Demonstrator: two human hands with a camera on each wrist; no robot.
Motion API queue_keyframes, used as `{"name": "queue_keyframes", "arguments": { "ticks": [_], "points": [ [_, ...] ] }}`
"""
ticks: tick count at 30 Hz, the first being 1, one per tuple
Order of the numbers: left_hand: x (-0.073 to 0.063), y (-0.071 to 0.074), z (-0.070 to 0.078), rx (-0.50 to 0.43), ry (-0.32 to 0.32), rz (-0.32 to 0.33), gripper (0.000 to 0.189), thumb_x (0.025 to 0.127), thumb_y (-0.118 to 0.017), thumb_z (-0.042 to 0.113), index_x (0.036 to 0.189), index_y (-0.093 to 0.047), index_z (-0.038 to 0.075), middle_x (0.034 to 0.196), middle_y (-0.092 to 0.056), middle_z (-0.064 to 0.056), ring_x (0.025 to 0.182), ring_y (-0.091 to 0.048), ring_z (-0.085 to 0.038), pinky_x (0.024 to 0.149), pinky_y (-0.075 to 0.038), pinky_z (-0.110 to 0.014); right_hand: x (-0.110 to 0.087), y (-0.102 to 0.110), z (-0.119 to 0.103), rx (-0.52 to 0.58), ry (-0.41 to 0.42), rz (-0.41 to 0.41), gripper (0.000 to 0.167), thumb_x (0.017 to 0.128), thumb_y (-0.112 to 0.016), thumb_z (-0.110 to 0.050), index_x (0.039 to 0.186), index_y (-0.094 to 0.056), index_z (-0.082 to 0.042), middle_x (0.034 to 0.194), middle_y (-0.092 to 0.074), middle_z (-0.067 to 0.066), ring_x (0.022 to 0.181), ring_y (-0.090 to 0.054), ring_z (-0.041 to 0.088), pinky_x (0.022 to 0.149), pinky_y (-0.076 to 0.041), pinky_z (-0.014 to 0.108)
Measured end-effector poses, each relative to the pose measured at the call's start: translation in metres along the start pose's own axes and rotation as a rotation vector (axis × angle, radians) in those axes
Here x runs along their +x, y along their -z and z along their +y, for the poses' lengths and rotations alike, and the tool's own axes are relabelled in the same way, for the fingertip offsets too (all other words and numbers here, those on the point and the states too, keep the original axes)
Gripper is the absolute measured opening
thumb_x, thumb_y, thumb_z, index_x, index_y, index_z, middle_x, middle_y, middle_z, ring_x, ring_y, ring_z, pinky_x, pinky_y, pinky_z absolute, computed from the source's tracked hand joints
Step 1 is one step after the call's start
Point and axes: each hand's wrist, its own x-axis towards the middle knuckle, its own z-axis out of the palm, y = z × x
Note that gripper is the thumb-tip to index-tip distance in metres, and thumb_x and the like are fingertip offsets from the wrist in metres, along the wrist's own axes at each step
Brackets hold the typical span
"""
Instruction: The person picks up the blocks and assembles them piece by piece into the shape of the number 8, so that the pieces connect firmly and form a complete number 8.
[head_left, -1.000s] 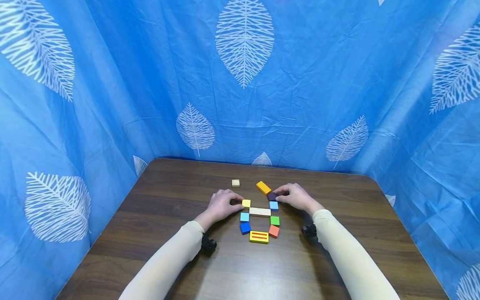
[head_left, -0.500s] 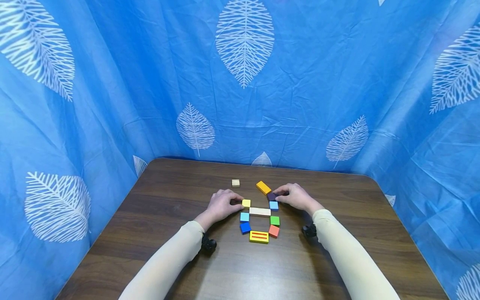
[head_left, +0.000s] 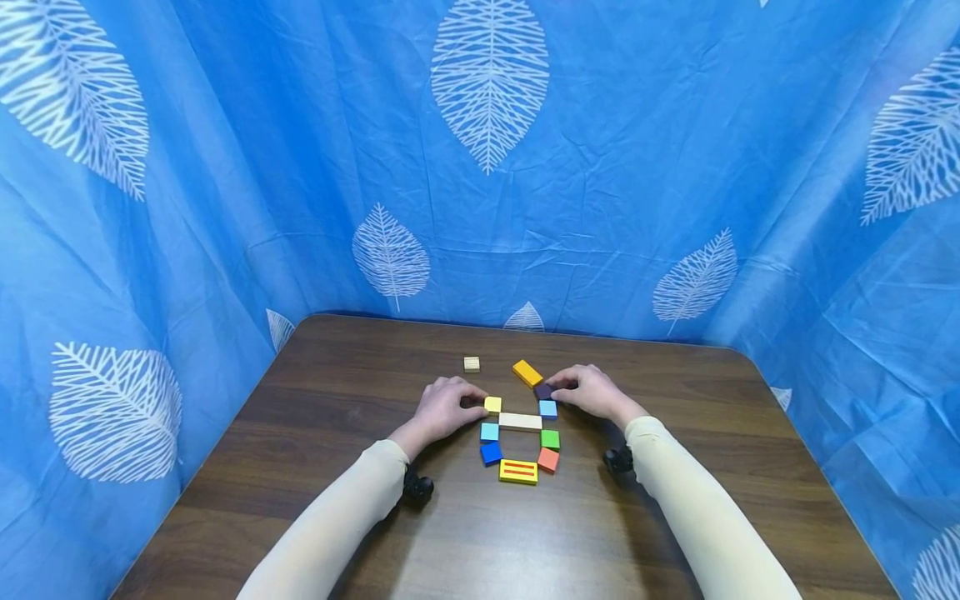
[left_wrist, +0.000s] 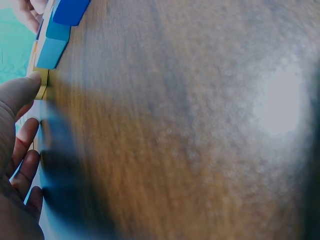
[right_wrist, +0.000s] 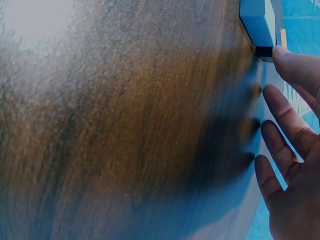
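Note:
My left hand pinches a small yellow block between thumb and index finger at its left side. In the left wrist view the thumb lies against that block. Across from it, my right hand pinches a dark purple block; its thumb touches the block in the right wrist view. An orange block slants away beyond the purple one, and a light blue block sits just in front. A long pale wooden block lies between the two sides.
Nearer me lie sky blue, dark blue, green and red blocks. A yellow block with red stripes closes the ring. A small pale ridged block stands apart, farther back on the brown table.

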Motion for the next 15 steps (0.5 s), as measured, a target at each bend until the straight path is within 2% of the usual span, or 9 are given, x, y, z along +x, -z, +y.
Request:
{"name": "queue_keyframes", "arguments": {
  "ticks": [15],
  "points": [
    [0.0,-0.0005,0.0006,-0.001,0.006,0.004,0.031,0.093,-0.075,0.041,0.119,-0.077,0.024,0.117,-0.069,0.003,0.115,-0.055,-0.025,0.099,-0.038,-0.048,-0.0014,-0.001,-0.0016,0.0,-0.014,0.009,0.024,0.098,-0.072,-0.025,0.121,-0.076,-0.022,0.121,-0.064,0.005,0.119,-0.046,0.031,0.103,-0.036,0.058]
  ]
}}
